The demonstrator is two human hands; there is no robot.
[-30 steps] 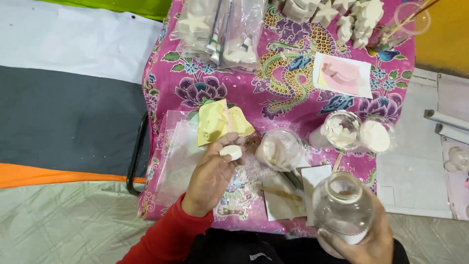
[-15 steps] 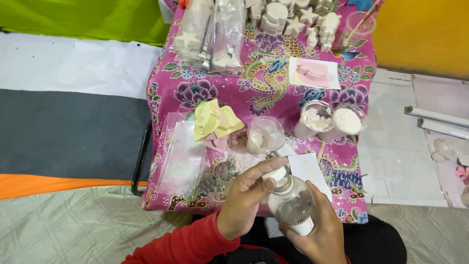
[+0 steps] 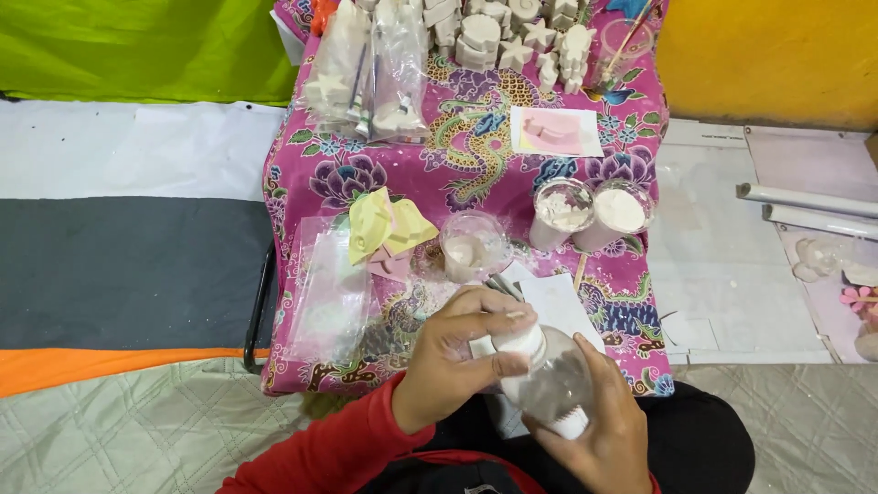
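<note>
Head view. Left hand is closed around a small white cap, fingers curled over it, at the mouth of a clear plastic bottle. Right hand wraps the bottle from below and the right side, fingers clamped on its body; the bottle lies tilted, lower centre of the frame, above the person's lap. A white base shows at the bottle's lower end. The left arm wears a red sleeve.

Just above the hands, a small table carries a pink floral cloth. On it: a clear cup with white content at centre, two clear cups of white powder to its right, a yellow crumpled cloth to its left, a flat clear bag at the left edge. White paper sheets lie just beside the left hand. White plaster figures crowd the top edge.
</note>
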